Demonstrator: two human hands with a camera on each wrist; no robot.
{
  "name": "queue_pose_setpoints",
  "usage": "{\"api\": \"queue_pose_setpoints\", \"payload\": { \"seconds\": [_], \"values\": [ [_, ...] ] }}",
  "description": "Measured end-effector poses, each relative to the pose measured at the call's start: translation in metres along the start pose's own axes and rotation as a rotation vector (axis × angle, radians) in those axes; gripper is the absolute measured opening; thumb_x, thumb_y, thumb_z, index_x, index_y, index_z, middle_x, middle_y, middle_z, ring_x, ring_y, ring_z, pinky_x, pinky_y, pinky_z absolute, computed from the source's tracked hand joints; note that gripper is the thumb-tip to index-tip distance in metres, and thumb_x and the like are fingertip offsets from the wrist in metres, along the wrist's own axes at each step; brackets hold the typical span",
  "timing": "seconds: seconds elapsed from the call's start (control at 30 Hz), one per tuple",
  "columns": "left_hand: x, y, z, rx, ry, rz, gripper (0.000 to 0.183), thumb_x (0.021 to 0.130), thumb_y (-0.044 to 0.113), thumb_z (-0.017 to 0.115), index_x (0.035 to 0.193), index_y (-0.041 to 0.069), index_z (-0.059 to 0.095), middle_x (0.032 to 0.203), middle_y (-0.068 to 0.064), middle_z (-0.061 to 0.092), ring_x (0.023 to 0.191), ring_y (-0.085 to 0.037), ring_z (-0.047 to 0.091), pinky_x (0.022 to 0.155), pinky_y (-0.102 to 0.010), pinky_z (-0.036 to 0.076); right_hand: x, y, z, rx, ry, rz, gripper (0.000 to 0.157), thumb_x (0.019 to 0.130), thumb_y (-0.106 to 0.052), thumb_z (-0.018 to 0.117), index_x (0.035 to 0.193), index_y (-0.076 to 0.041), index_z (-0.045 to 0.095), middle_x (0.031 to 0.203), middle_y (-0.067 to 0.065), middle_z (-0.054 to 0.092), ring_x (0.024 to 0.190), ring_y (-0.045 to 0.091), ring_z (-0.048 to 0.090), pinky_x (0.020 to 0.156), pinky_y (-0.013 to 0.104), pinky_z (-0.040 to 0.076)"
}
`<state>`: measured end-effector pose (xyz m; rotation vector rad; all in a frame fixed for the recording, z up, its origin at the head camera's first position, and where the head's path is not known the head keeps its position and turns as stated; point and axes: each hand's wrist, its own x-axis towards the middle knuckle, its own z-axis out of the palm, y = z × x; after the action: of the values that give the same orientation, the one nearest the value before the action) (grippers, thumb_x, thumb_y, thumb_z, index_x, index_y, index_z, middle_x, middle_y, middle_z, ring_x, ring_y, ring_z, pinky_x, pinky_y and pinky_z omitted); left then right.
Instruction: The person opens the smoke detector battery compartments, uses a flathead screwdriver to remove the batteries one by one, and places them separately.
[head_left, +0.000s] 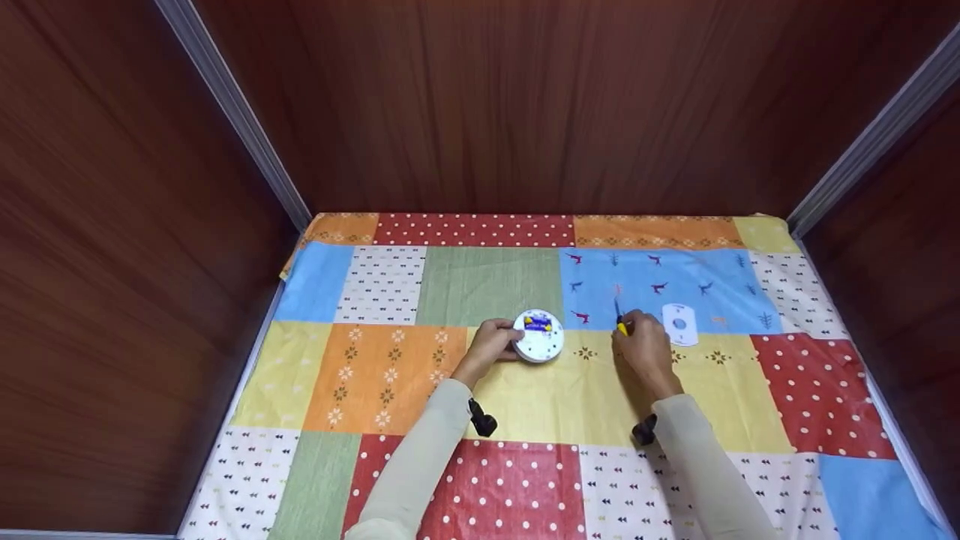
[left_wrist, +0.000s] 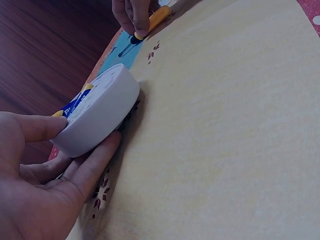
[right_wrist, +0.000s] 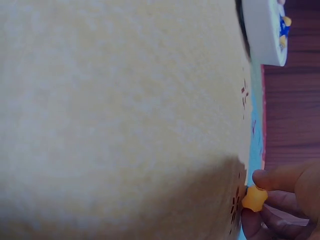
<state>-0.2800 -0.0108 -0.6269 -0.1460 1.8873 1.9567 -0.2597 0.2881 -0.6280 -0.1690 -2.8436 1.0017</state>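
Over patchwork cloth (head_left: 525, 409) | left fingers (left_wrist: 42, 127) grip white case (left_wrist: 102, 120), batteries (head_left: 538, 324) in it | right fingers (right_wrist: 282, 178) pinch screwdriver (left_wrist: 158, 19)

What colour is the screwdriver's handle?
The screwdriver's handle is yellow-orange, showing best in the left wrist view.

Two hands (head_left: 489, 343) (head_left: 646, 346), two wrist cameras (head_left: 484, 421) (head_left: 644, 430), one case (head_left: 540, 354), one screwdriver (head_left: 622, 327), one plate (head_left: 691, 328) at the case's three o'clock, one cloth (head_left: 495, 285); batteries (head_left: 538, 323), number unclear.
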Motion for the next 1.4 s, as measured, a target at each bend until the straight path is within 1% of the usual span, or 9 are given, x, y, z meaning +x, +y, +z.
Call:
{"api": "queue_pose_setpoints", "payload": {
  "seconds": [0.23,0.4,0.6,0.7,0.77,0.83,0.97,1.13,1.4],
  "values": [
    [-0.001,0.002,-0.001,0.007,-0.014,-0.002,0.035,0.1,0.009,0.063,0.131,-0.01,0.065,0.097,-0.009,0.07,0.079,-0.015,0.071,0.082,-0.037,0.068,0.0,0.0,-0.001,0.007,-0.038,0.028,0.028,0.101,-0.014,0.07,0.12,0.006,0.065,0.113,0.026,0.066,0.101,0.04,0.066,0.085,0.052,0.058],
    [-0.002,0.002,-0.001,0.008,-0.023,0.002,0.036,0.101,0.008,0.062,0.132,-0.01,0.065,0.098,-0.01,0.071,0.078,-0.015,0.072,0.083,-0.037,0.068,0.0,0.001,-0.001,0.009,-0.037,0.018,0.029,0.1,-0.015,0.07,0.119,0.006,0.064,0.113,0.027,0.065,0.101,0.041,0.066,0.084,0.053,0.057],
    [-0.002,0.001,0.0,0.014,-0.02,0.005,0.037,0.101,0.008,0.062,0.133,-0.01,0.065,0.097,-0.009,0.071,0.077,-0.014,0.071,0.082,-0.036,0.068,0.0,0.0,-0.002,0.007,-0.052,0.038,0.031,0.102,-0.016,0.069,0.122,0.007,0.064,0.116,0.027,0.064,0.103,0.04,0.065,0.084,0.051,0.058],
    [-0.003,0.002,0.0,0.018,-0.021,0.007,0.036,0.101,0.008,0.061,0.133,-0.01,0.066,0.097,-0.009,0.071,0.078,-0.014,0.071,0.082,-0.036,0.068,0.001,-0.002,-0.004,-0.015,-0.034,0.04,0.03,0.102,-0.017,0.069,0.121,0.006,0.065,0.114,0.026,0.064,0.101,0.04,0.065,0.082,0.051,0.057],
    [-0.003,0.002,0.0,0.021,-0.021,0.009,0.036,0.101,0.008,0.061,0.132,-0.01,0.066,0.097,-0.009,0.071,0.079,-0.014,0.071,0.082,-0.036,0.068,0.001,-0.005,-0.005,-0.039,-0.008,0.027,0.029,0.101,-0.017,0.071,0.118,0.006,0.066,0.113,0.025,0.064,0.1,0.04,0.065,0.082,0.052,0.057],
    [-0.002,0.002,0.0,0.024,-0.026,0.008,0.037,0.101,0.009,0.061,0.133,-0.009,0.066,0.097,-0.009,0.071,0.079,-0.014,0.071,0.082,-0.037,0.068,0.002,-0.008,-0.005,-0.05,0.029,-0.006,0.028,0.1,-0.016,0.073,0.115,0.006,0.068,0.111,0.025,0.065,0.099,0.042,0.066,0.083,0.054,0.057],
    [0.0,0.001,-0.001,0.023,-0.031,0.005,0.038,0.101,0.009,0.06,0.134,-0.01,0.065,0.095,-0.007,0.07,0.079,-0.013,0.071,0.082,-0.036,0.068,0.004,-0.02,-0.008,-0.026,0.068,-0.099,0.025,0.098,-0.013,0.075,0.115,0.006,0.071,0.11,0.025,0.068,0.1,0.043,0.067,0.086,0.058,0.057],
    [0.0,0.0,0.0,0.022,-0.03,-0.001,0.038,0.102,0.008,0.06,0.135,-0.01,0.064,0.097,-0.009,0.071,0.079,-0.013,0.072,0.081,-0.036,0.068,0.006,-0.041,-0.007,0.016,0.055,-0.172,0.021,0.099,-0.01,0.074,0.115,0.004,0.074,0.109,0.023,0.071,0.099,0.04,0.069,0.085,0.056,0.059],
    [0.0,0.0,-0.001,0.038,-0.022,0.017,0.037,0.1,0.008,0.062,0.132,-0.01,0.066,0.098,-0.01,0.071,0.079,-0.015,0.072,0.081,-0.036,0.068,0.01,-0.073,-0.001,0.043,0.004,-0.2,0.017,0.099,-0.01,0.072,0.112,0.0,0.075,0.106,0.018,0.072,0.098,0.035,0.068,0.086,0.051,0.057]
  ]
}}
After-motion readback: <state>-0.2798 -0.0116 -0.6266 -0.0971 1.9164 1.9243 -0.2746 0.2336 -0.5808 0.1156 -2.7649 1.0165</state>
